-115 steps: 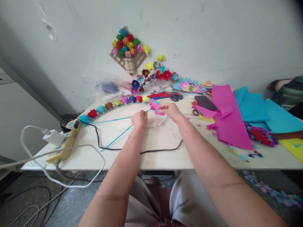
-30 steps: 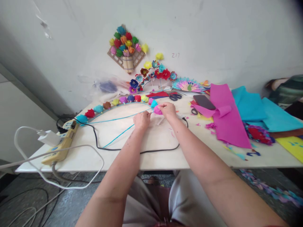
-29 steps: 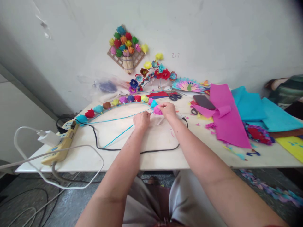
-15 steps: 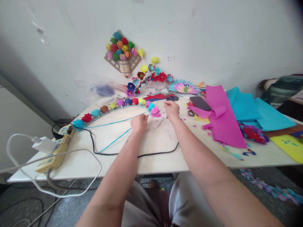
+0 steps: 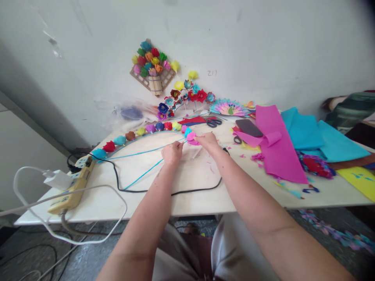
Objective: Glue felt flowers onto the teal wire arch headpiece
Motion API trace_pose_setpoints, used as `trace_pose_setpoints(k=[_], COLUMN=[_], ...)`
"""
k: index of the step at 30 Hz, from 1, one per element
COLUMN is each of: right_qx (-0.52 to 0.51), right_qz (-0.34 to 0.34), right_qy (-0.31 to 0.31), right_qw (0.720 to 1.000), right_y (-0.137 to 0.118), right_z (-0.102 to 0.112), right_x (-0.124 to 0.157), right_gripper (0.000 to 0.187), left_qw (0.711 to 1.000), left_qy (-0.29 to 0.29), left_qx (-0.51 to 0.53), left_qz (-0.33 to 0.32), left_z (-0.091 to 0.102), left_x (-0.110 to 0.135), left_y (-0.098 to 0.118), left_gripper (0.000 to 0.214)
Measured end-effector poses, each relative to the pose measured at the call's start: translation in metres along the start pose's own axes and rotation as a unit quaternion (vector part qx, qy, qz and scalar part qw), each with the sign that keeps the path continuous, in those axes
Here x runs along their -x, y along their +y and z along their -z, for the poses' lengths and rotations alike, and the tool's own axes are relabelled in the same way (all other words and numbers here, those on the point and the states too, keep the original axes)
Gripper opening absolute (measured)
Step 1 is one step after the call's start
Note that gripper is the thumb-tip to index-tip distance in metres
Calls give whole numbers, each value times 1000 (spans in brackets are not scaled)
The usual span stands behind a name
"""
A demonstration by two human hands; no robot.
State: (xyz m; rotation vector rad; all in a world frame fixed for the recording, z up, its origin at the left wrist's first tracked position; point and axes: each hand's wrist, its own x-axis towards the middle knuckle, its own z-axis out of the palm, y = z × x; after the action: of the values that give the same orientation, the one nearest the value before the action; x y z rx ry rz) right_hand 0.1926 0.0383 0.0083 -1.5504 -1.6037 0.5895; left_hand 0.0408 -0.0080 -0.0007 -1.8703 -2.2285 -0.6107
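Near the middle of the table my left hand (image 5: pixel 172 153) pinches a thin blue cord (image 5: pixel 143 152), and a loose length of it trails down to the left. Just right of those fingers is a bright pink paper flower (image 5: pixel 191 137) at the end of the row. My right hand (image 5: pixel 207 141) reaches in from the right with fingertips closed on the flower's edge. A curved string of paper flowers (image 5: pixel 150 128) in several colours runs left from there. Under my right hand lies a pale, see-through stick (image 5: pixel 195 153), partly covered.
A yellow power strip (image 5: pixel 72 191) with white and black cables sits on the left. Black scissors (image 5: pixel 213 123) and a dark phone (image 5: pixel 248 128) lie farther back. Pink crepe paper (image 5: pixel 283 156) and blue crepe paper (image 5: pixel 336 142) spread over the right side. Paper flowers (image 5: pixel 187 93) stand by the wall.
My right hand has moved left and slightly down, from just beside the pink flower onto its edge. My left hand stays in place on the cord.
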Motion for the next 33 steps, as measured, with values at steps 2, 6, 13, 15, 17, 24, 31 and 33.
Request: trace_pose_setpoints(k=[2, 6, 13, 15, 17, 24, 31, 33], right_qx=[-28, -78, -86, -83, -81, -62, -52, -59], right_qz=[0, -4, 15, 19, 19, 10, -6, -5], right_qy=[3, 28, 42, 46, 48, 54, 54, 55], right_qw=[1000, 997, 995, 995, 995, 997, 997, 997], right_y=[3, 6, 10, 11, 12, 10, 13, 14], right_z=[-6, -16, -22, -22, -23, -23, -23, -25], right_x=[-1, -2, -6, -8, -9, -9, -11, -12], right_gripper=[33, 30, 19, 18, 18, 19, 20, 21], left_qw=[1000, 1000, 1000, 1000, 1000, 1000, 1000, 1000], left_qy=[0, -2, -6, -4, -2, -14, -6, -2], left_qx=[0, 7, 14, 15, 14, 8, 13, 15], left_qz=[2, 3, 2, -1, -2, 7, -3, -7], left_z=[0, 1, 0, 0, 0, 3, 0, 0], left_x=[0, 1, 1, 1, 1, 3, 3, 2], left_y=[0, 1, 0, 0, 1, 4, 2, 2], left_gripper=[45, 44, 42, 42, 42, 41, 41, 42])
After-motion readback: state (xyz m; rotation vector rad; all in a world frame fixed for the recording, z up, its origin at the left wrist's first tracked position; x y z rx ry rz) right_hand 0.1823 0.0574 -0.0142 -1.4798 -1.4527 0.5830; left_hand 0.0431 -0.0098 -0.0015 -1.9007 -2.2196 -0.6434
